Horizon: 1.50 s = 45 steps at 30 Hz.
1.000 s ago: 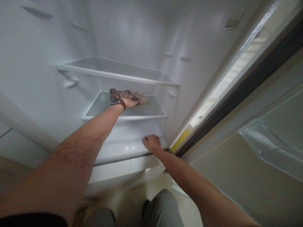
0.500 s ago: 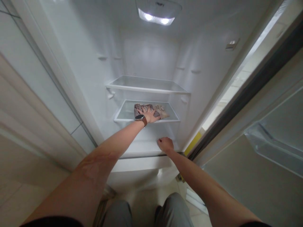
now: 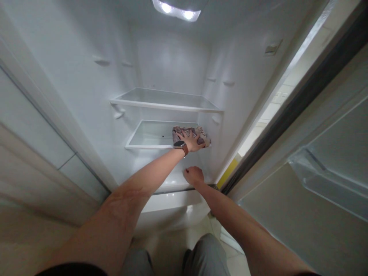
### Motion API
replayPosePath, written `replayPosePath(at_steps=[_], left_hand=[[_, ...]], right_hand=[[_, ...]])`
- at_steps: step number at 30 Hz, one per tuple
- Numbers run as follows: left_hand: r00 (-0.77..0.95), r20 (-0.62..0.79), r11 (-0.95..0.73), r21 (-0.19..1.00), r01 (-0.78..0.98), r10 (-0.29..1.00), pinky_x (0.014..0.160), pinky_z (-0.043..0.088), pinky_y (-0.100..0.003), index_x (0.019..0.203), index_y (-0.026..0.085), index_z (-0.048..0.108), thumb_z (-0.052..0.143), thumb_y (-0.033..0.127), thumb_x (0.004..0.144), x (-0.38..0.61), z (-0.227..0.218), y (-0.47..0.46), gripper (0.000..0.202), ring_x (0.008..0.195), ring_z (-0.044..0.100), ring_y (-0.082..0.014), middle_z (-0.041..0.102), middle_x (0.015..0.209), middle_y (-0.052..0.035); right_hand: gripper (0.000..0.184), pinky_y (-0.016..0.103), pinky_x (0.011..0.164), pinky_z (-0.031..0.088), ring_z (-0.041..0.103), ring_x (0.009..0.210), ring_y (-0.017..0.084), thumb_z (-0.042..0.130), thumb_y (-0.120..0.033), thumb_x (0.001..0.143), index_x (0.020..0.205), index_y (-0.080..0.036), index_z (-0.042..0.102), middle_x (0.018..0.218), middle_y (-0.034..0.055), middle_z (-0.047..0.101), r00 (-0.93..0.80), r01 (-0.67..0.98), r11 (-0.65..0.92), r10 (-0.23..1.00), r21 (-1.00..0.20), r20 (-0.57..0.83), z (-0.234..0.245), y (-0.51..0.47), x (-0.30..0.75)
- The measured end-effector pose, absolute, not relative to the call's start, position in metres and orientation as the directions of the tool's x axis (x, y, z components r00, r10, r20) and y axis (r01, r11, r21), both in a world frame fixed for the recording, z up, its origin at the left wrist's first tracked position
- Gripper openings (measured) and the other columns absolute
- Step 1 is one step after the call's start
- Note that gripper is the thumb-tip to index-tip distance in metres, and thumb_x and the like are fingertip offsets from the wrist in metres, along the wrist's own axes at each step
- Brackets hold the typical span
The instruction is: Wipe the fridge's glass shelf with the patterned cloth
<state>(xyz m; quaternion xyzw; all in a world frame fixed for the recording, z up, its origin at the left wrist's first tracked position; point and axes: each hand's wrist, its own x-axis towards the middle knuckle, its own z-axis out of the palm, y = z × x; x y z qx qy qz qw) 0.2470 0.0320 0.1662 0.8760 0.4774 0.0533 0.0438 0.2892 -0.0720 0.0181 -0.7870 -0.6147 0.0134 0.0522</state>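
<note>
My left hand [image 3: 192,141], wearing a watch [image 3: 179,145] with a brown strap, lies flat with fingers spread on a patterned cloth [image 3: 203,135]. The cloth is bunched, brownish and cream, and sits at the right side of the lower glass shelf [image 3: 149,134] inside a fridge. Part of it is hidden under the hand. Below that shelf, my right hand [image 3: 194,175] is closed in a fist by the white fridge floor; nothing shows in it.
An upper glass shelf [image 3: 169,99] spans the fridge above the cloth. The fridge door [image 3: 276,207] stands open on the right, with a clear door bin [image 3: 330,184]. White shelf supports jut from both side walls. A lit lamp [image 3: 176,10] is overhead. A small dark speck marks the lower shelf.
My left hand and the cloth have moved right along the lower shelf, baring its left part and a dark speck. The view has shifted a little. My right hand stays a fist.
</note>
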Motion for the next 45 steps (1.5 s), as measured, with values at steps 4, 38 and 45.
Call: replayPosePath(at_steps=[4,38,45], left_hand=[[0.551,0.066,-0.554,0.146,0.820,0.832,0.108,-0.004,-0.086,0.163,0.044,0.029,0.029,0.090,0.081,0.271,0.160,0.036,0.094,0.153,-0.002,-0.0589,0.012,0.175,-0.0034],[0.465,0.140,-0.483,0.347,0.804,0.874,0.113,0.010,-0.083,0.156,0.036,0.049,0.049,0.082,0.080,0.307,0.166,0.170,0.088,0.153,0.002,-0.0570,0.025,0.172,-0.0042],[0.423,0.115,-0.434,0.371,0.821,0.899,0.119,0.014,-0.074,0.156,0.031,0.050,0.046,0.077,0.082,0.320,0.169,0.177,0.087,0.156,0.007,-0.0496,0.021,0.173,-0.0069]], right_hand=[[0.045,0.028,0.083,0.050,0.074,0.096,0.024,0.043,-0.038,0.098,0.107,-0.019,0.082,0.104,0.0155,0.078,0.245,0.966,-0.241,0.969,-0.093,0.036,0.017,-0.071,0.290],[0.044,0.031,0.081,0.054,0.075,0.089,0.024,0.042,-0.040,0.099,0.104,-0.022,0.083,0.096,0.0119,0.079,0.236,0.970,-0.234,0.972,-0.059,0.021,0.012,-0.068,0.290],[0.044,0.030,0.081,0.054,0.076,0.089,0.024,0.043,-0.039,0.099,0.105,-0.022,0.083,0.095,0.0114,0.079,0.206,0.977,-0.204,0.978,-0.054,0.036,0.008,-0.067,0.292]])
